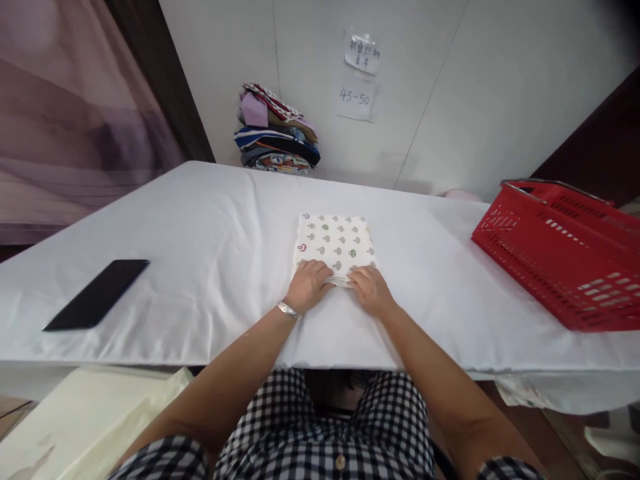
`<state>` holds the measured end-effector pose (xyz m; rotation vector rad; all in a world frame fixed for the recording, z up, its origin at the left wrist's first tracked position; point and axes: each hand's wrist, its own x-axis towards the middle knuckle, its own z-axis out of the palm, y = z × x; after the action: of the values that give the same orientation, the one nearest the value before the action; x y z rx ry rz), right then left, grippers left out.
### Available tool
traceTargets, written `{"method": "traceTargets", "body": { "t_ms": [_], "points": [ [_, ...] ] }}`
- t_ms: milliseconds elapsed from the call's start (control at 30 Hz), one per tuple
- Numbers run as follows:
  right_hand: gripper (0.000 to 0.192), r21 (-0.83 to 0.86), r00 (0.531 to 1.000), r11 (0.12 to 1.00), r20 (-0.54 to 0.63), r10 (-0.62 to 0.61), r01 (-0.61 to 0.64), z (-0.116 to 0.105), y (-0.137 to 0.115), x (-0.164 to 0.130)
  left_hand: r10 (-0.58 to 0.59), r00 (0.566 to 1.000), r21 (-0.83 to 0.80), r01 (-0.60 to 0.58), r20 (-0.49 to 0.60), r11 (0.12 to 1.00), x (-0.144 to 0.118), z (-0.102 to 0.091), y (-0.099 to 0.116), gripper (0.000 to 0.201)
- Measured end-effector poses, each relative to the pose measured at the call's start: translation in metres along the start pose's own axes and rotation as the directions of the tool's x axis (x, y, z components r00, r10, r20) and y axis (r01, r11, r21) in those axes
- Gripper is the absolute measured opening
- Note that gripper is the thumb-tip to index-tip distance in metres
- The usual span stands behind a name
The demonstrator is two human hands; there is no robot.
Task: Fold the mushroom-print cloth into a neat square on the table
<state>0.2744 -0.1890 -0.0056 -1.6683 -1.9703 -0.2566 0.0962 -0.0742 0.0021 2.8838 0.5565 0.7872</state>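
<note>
A folded white cloth (337, 240) printed with small grey, green and red mushroom shapes lies flat on the white-covered table (200, 220). Its near edge shows several stacked layers. My left hand (309, 285), with a silver bracelet at the wrist, grips the near left corner, fingers on top and thumb along the edge. At the near right corner my right hand (371, 289) pinches the layers the same way. Both hands are closed on the cloth, and parts of its near corners are hidden beneath the fingers.
To the left lies a flat black tablet-like slab (100, 293). A red plastic basket (565, 253) with a metal handle stands at the right. Behind the table's far edge rises a stack of folded fabrics (277, 133) against the wall, where paper notes (357, 100) hang.
</note>
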Motion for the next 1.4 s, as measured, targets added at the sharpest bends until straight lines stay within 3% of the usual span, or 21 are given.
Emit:
{"method": "traceTargets", "body": {
  "t_ms": [267, 567, 1100, 1267, 1400],
  "points": [
    [0.025, 0.01, 1.0, 1.0, 0.023, 0.013, -0.014, 0.0, 0.001, 0.0, -0.001, 1.0, 0.019, 0.001, -0.022, 1.0, 0.001, 0.002, -0.002, 0.014],
    [0.024, -0.035, 0.999, 0.999, -0.04, 0.025, -0.027, 0.005, -0.002, 0.001, -0.001, 1.0, -0.009, 0.001, -0.023, 1.0, 0.0, 0.002, -0.003, 0.015],
    [0.024, -0.067, 1.0, 0.998, -0.004, 0.002, -0.003, 0.006, -0.011, 0.003, 0.006, 1.0, 0.051, -0.006, 0.009, 0.999, -0.004, -0.002, 0.002, 0.011],
    [0.022, -0.034, 1.0, 0.999, -0.017, 0.024, -0.025, 0.01, -0.007, 0.001, -0.047, 0.999, 0.046, 0.047, 0.001, 0.998, -0.014, -0.013, -0.003, 0.013],
    [0.021, 0.007, 0.998, 0.998, -0.032, 0.063, -0.063, 0.013, -0.007, 0.001, -0.187, 0.981, -0.011, 0.187, -0.048, 0.982, -0.029, -0.022, -0.013, 0.015]
  ]
}}
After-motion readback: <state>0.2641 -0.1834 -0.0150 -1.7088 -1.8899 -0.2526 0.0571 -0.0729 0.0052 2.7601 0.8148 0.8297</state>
